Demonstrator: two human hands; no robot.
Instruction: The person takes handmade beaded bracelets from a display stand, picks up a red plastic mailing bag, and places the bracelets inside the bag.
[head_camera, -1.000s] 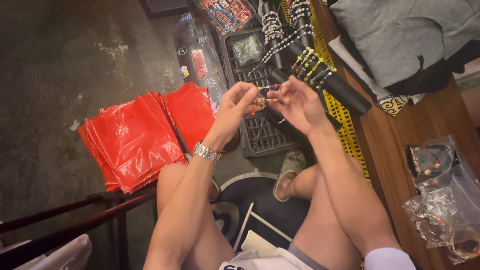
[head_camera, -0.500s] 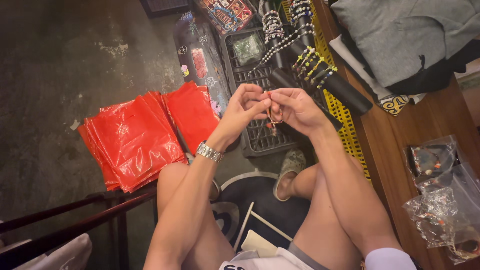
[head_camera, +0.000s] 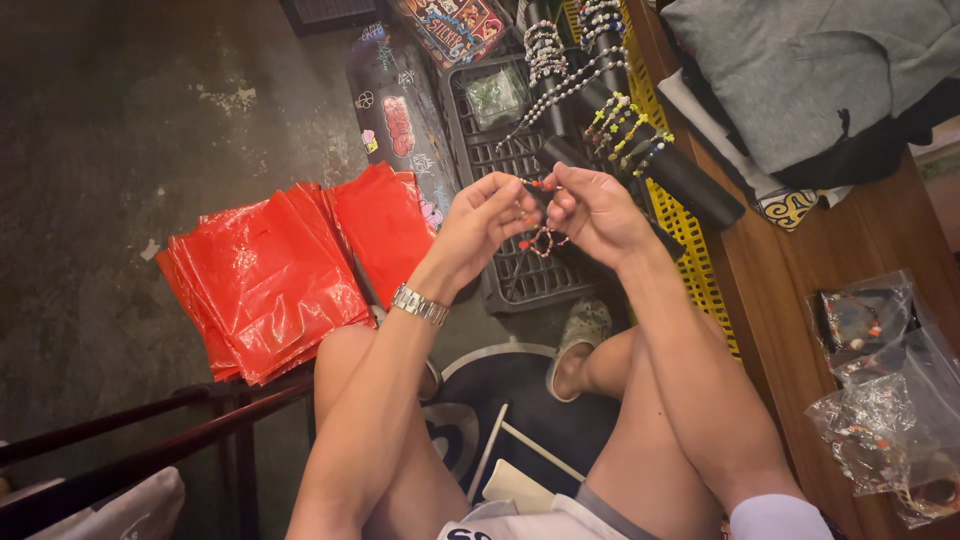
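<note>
Pinching from both sides, my left hand (head_camera: 478, 222) and right hand (head_camera: 592, 212) are clamped on a beaded bracelet (head_camera: 541, 238), held up over the grey crate (head_camera: 520, 270) on the floor. From the head view, a short stretch runs left to right between my fingertips; the loop hangs below. I judge it light, limp, slippery; grip the cord, not the beads. Red plastic bags (head_camera: 270, 275) lie left, the tabletop (head_camera: 800, 290) right.
</note>
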